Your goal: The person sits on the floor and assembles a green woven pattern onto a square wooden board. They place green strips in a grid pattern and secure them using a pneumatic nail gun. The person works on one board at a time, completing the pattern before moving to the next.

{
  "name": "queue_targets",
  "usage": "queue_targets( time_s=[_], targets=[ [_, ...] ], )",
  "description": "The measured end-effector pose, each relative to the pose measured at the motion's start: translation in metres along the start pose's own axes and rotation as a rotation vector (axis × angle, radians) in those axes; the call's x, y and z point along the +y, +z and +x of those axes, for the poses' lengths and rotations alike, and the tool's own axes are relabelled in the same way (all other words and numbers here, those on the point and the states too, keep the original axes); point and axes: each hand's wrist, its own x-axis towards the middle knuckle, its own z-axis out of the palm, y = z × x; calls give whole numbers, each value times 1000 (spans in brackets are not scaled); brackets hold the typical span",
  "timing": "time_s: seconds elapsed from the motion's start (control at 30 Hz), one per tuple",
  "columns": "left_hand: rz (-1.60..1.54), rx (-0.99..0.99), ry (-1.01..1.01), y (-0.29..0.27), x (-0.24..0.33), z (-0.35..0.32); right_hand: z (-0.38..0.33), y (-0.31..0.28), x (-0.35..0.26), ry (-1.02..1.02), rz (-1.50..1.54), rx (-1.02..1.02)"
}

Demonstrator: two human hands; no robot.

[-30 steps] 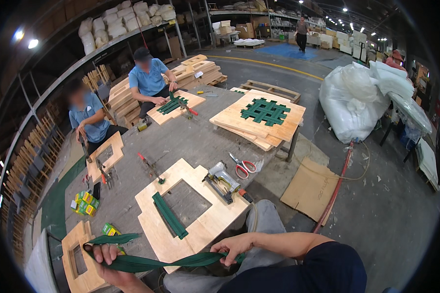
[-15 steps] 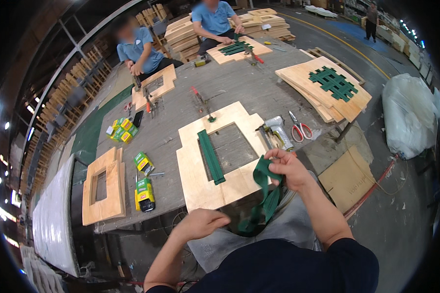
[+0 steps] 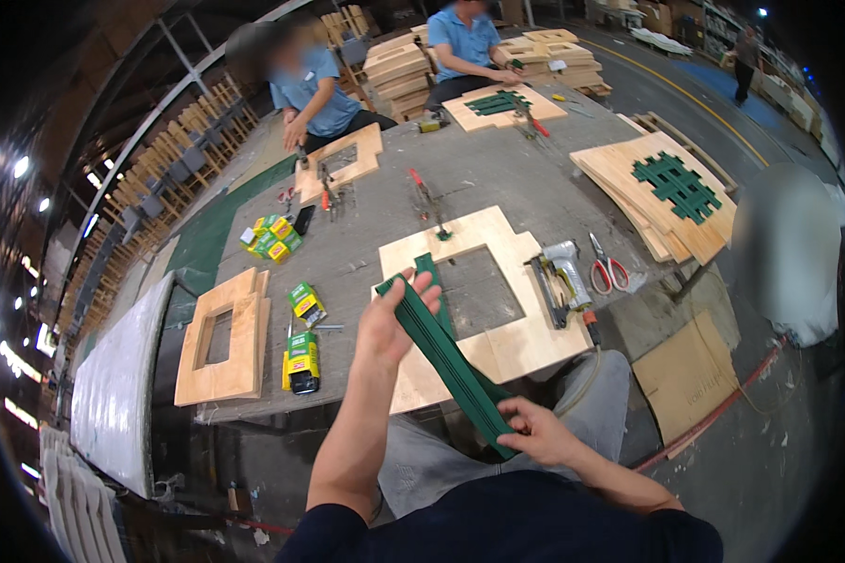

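A length of green webbing strap [image 3: 449,366] stretches between my two hands, over the near left side of a light plywood frame [image 3: 554,330]. My left hand [image 3: 391,324] grips its upper end, thumb across the band. Lower down and closer to my lap, my right hand [image 3: 538,433] pinches the other end. A second green strap [image 3: 425,266] runs across the frame's opening at its left side, partly hidden behind my left hand and the held band. At the frame's right edge lies a staple gun [image 3: 560,281], beside red-handled scissors [image 3: 610,270].
Yellow-green staple boxes [image 3: 301,361] and a smaller plywood frame [image 3: 218,371] lie to the left. A strap-woven panel [image 3: 676,188] tops a stack at right. Two co-workers [image 3: 321,94] sit across the table. An air hose [image 3: 573,394] hangs by my knee.
My left hand has risen to the frame and taken one end of the strap. The strap, bunched in my right hand before, is now drawn out; my right hand has moved down toward my lap.
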Motion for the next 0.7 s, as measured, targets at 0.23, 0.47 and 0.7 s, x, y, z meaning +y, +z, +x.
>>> queue_targets(
  time_s=[0.23, 0.47, 0.7],
  targets=[
    [43, 122, 211, -28, 66, 26, 17, -12, 71, 123, -425, -129],
    [220, -28, 83, 8, -34, -48, 77, -32, -28, -93, -22, 212],
    [316, -200, -201, 12, -145, -129, 107, -25, -64, -49, 386, 178]
  ],
)
